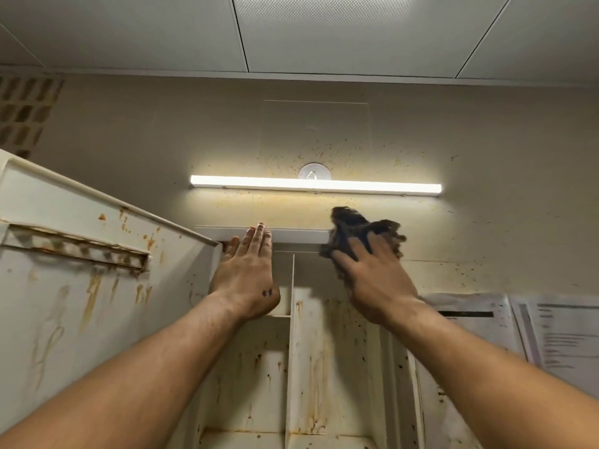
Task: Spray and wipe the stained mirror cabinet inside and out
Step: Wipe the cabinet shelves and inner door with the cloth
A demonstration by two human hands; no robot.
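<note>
Head view, looking up:
- Mirror cabinet point(246, 367) is wall-mounted straight ahead, under the lit light bar point(314, 184). Its door point(81, 303) is swung open to the left.
- Left hand point(246, 273): flat, fingers straight and together, resting on the cabinet's top rail point(298, 236). It holds nothing and looks like bracing.
- Right hand point(372, 280): fingers spread and fairly straight over a dark bunched cloth point(359, 228), pressing it on the right end of the top rail. The cloth is blurred.
- No spray bottle in frame.

Progress (my read): wipe stage, working the top edge. The rail between the hands looks clean white. Most of the job is left:
- Inner door face has orange-brown runs and spots, and a grimy strip fitting near the top.
- Compartments either side of the centre divider point(293, 319) carry rusty drips and dark specks down the back and side walls.
- Mirror side of the door isn't visible, so I can't tell its state.

Also: the wall point(486, 157) around the light is spattered, and printed sheets point(551, 335) are taped up to the right.
</note>
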